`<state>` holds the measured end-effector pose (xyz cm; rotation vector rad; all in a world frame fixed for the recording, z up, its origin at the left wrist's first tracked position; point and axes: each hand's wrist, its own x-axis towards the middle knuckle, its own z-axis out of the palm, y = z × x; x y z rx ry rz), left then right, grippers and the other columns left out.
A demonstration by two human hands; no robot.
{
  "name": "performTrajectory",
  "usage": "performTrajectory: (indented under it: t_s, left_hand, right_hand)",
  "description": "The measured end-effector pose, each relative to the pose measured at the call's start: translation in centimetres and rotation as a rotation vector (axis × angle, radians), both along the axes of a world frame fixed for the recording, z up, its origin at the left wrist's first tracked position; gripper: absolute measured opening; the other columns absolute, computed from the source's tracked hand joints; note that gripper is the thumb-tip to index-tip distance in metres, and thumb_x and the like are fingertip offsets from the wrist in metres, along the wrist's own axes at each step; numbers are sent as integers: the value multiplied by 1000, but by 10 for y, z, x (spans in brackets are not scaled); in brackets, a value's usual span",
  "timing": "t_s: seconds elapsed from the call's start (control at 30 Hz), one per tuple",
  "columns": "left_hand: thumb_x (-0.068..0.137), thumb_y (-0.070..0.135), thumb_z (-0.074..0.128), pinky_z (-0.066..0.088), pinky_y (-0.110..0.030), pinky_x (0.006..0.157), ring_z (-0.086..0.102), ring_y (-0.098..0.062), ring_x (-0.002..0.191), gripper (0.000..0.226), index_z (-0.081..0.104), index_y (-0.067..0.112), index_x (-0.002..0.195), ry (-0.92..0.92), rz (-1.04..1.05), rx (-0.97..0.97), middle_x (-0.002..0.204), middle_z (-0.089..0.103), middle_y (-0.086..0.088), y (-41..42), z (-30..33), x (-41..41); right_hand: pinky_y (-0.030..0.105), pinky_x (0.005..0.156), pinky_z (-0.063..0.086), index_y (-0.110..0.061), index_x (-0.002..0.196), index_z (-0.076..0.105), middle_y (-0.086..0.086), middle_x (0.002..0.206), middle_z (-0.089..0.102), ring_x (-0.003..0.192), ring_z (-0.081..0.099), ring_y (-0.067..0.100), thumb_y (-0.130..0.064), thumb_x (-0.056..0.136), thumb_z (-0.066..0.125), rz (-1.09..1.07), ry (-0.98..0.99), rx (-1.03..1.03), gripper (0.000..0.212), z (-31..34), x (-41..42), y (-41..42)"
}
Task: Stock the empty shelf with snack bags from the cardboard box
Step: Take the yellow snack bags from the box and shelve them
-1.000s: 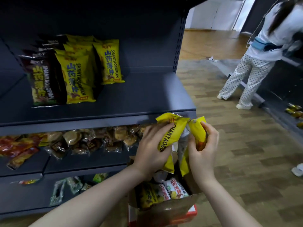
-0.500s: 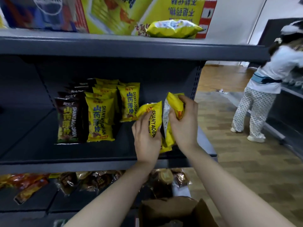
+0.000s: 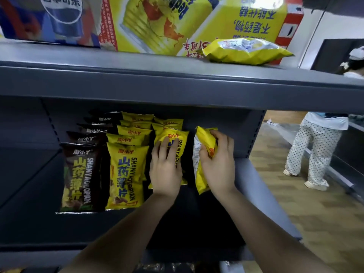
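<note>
— Both hands have gone from above the shelf's front edge deep onto the grey shelf (image 3: pixel 262 186)?

— Yes. Left hand (image 3: pixel 165 170) lies with straight fingers pressing a yellow snack bag (image 3: pixel 178 140) at the front of the third row, right of the yellow row (image 3: pixel 126 174).

— And the other?

— Right hand (image 3: pixel 218 164) grips a second yellow bag (image 3: pixel 204 138), held edge-on, just right of the pressed one.

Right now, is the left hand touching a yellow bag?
Touching: in the head view the left hand lies flat on the yellow bag, covering its lower front.
</note>
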<state>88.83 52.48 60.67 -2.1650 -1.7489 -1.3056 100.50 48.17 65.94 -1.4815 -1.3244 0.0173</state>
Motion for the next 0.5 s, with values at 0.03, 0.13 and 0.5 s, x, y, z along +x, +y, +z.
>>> performTrajectory:
  t_s: [0.03, 0.13, 0.5]
  left_hand:
    - [75, 10, 72, 51, -45, 90, 42, -32, 129, 65, 50, 21, 135, -4, 14, -7, 141, 47, -5, 5, -1, 1]
    - [77, 13, 70, 49, -46, 92, 39, -33, 133, 65, 46, 22, 137, -10, 23, -45, 144, 43, -6, 18, -5, 4]
    - [93, 36, 24, 32, -53, 107, 33, -38, 137, 58, 28, 15, 147, 216, 70, -47, 152, 30, -14, 32, -27, 7]
  right_hand:
    - [35, 76, 47, -22, 127, 47, -2, 130, 41, 104, 56, 21, -23, 87, 59, -5, -4, 1, 41, 0, 0, 5]
    - [32, 75, 45, -21, 127, 47, -1, 130, 42, 104, 57, 23, -23, 87, 59, -20, -15, -4, 42, -1, -4, 19]
    - [33, 76, 46, -22, 127, 47, -1, 127, 42, 104, 56, 21, -24, 88, 58, -15, 0, -35, 41, -13, -19, 47]
